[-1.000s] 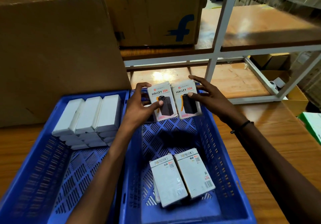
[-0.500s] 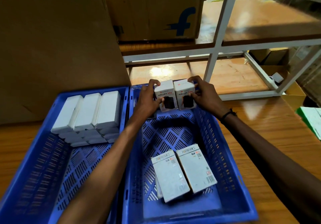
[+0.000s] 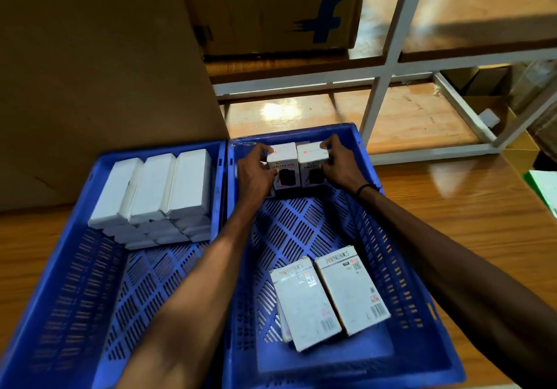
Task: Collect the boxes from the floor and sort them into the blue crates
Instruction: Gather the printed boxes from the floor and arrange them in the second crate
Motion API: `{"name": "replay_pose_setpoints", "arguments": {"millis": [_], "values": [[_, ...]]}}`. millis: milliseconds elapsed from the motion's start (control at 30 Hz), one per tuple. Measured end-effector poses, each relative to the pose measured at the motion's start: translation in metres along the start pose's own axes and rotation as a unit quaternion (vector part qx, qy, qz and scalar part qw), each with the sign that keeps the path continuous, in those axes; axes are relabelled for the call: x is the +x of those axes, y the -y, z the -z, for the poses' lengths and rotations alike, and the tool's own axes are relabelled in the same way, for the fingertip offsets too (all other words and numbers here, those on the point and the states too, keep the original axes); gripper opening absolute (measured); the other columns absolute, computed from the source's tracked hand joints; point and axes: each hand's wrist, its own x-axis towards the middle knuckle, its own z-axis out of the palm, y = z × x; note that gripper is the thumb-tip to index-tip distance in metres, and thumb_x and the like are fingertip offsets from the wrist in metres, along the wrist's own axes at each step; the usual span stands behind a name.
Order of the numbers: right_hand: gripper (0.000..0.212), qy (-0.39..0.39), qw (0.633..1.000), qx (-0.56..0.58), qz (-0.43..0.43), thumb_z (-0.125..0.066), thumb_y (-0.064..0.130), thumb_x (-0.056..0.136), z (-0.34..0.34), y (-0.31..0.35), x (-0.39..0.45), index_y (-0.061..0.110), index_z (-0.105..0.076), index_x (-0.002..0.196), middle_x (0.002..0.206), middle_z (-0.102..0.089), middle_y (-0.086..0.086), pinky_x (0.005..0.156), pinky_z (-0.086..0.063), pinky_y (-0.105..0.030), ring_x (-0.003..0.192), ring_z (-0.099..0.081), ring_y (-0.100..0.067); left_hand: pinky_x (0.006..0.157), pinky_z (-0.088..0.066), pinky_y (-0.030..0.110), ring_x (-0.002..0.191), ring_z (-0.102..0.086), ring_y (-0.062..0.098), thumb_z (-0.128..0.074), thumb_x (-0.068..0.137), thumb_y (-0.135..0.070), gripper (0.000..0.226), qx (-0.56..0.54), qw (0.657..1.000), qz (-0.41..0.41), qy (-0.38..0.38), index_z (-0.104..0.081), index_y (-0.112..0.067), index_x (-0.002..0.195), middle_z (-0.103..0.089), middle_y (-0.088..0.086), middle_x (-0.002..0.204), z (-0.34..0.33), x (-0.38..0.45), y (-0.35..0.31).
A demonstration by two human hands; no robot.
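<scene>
Two blue crates point(image 3: 373, 159) are parked side by side on a glossy wooden floor point(image 3: 482, 213), with white shelving point(image 3: 382, 69) and cardboard cartons point(image 3: 90, 72) behind. Two white Halley boxes point(image 3: 283, 165) are stood upright at the right crate's far wall, one gripped by the left hand point(image 3: 256, 174), one by the right hand point(image 3: 340, 168).

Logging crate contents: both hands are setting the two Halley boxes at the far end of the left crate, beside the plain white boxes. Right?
Not quite. The head view shows the left hand and right hand holding the two Halley boxes at the far end of the right crate. The plain white boxes are in the left crate.
</scene>
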Motion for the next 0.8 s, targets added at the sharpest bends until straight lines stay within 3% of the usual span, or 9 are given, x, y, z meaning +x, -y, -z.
{"name": "replay_pose_setpoints", "arguments": {"millis": [167,267,367,433,467,533,600,667,800], "values": [[0.041,0.01,1.0,0.016,-0.022,-0.063,-0.008,0.08,-0.017,-0.01,0.008,0.008,-0.044,0.112,0.107,-0.062,-0.011,0.07,-0.041,-0.029,0.097,-0.063,-0.033,0.071,-0.058,0.029,0.088,-0.069,0.017,-0.083,0.072,0.01,0.047,-0.001,1.0,0.0,-0.013,-0.066,-0.014,0.109,-0.07,0.001,0.102,-0.012,0.0,0.014],[0.043,0.015,0.999,0.012,-0.031,-0.062,-0.008,0.079,-0.026,-0.021,0.007,0.006,-0.045,0.116,0.106,-0.055,-0.005,0.069,-0.038,-0.029,0.093,-0.059,-0.033,0.07,-0.053,0.017,0.092,-0.062,0.015,-0.079,0.068,0.016,0.046,0.019,1.0,-0.016,-0.012,-0.067,-0.007,0.105,-0.065,0.001,0.103,-0.019,0.0,0.017],[0.046,0.017,0.999,0.01,-0.044,-0.061,-0.009,0.079,-0.034,-0.028,0.008,0.004,-0.044,0.121,0.108,-0.056,-0.014,0.057,-0.032,-0.027,0.087,-0.056,-0.031,0.068,-0.05,0.007,0.095,-0.061,0.015,-0.077,0.067,0.019,0.046,0.059,0.998,-0.032,-0.017,-0.068,-0.006,0.105,-0.064,0.006,0.106,-0.022,0.0,0.023],[0.047,0.017,0.999,0.006,-0.044,-0.062,-0.009,0.08,-0.035,-0.028,0.009,0.005,-0.044,0.122,0.111,-0.055,-0.019,0.057,-0.031,-0.027,0.083,-0.054,-0.028,0.069,-0.046,0.004,0.095,-0.059,0.016,-0.074,0.072,0.018,0.042,0.081,0.996,-0.03,-0.011,-0.069,-0.006,0.106,-0.062,0.01,0.11,-0.021,-0.001,0.021],[0.048,0.017,0.999,0.002,-0.043,-0.062,-0.009,0.081,-0.036,-0.029,0.009,0.006,-0.044,0.123,0.113,-0.054,-0.02,0.061,-0.032,-0.028,0.083,-0.054,-0.028,0.075,-0.046,0.008,0.098,-0.057,0.019,-0.072,0.077,0.015,0.038,0.101,0.994,-0.031,-0.001,-0.069,-0.007,0.108,-0.061,0.012,0.114,-0.02,-0.002,0.019],[0.047,0.017,0.999,-0.011,-0.038,-0.061,-0.01,0.084,-0.037,-0.029,0.007,0.006,-0.043,0.124,0.118,-0.052,-0.02,0.07,-0.035,-0.029,0.086,-0.054,-0.027,0.091,-0.047,0.029,0.11,-0.054,0.029,-0.07,0.083,0.004,0.033,0.149,0.988,-0.048,0.014,-0.07,-0.011,0.112,-0.058,0.014,0.122,-0.018,-0.003,0.017],[0.046,0.015,0.999,-0.023,-0.031,-0.06,-0.01,0.086,-0.038,-0.029,0.006,0.006,-0.043,0.125,0.122,-0.052,-0.02,0.077,-0.038,-0.029,0.092,-0.055,-0.029,0.098,-0.046,0.04,0.116,-0.052,0.033,-0.069,0.085,0.001,0.032,0.167,0.984,-0.053,0.021,-0.07,-0.013,0.114,-0.057,0.014,0.126,-0.017,-0.005,0.017],[0.047,0.012,0.999,-0.032,-0.023,-0.061,-0.009,0.086,-0.037,-0.027,0.005,0.005,-0.043,0.127,0.125,-0.053,-0.021,0.081,-0.039,-0.029,0.101,-0.057,-0.034,0.099,-0.046,0.041,0.118,-0.051,0.032,-0.068,0.086,0.002,0.034,0.164,0.985,-0.053,0.019,-0.07,-0.013,0.116,-0.057,0.014,0.127,-0.018,-0.006,0.017],[0.063,0.012,0.998,-0.054,-0.03,-0.065,-0.005,0.084,-0.029,-0.02,0.0,0.01,-0.037,0.139,0.122,-0.052,-0.024,0.079,-0.043,-0.032,0.106,-0.056,-0.039,0.093,-0.05,0.026,0.118,-0.06,0.027,-0.069,0.077,0.018,0.053,0.134,0.99,-0.006,0.034,-0.069,-0.006,0.124,-0.06,0.009,0.126,-0.016,-0.002,0.013]]}}
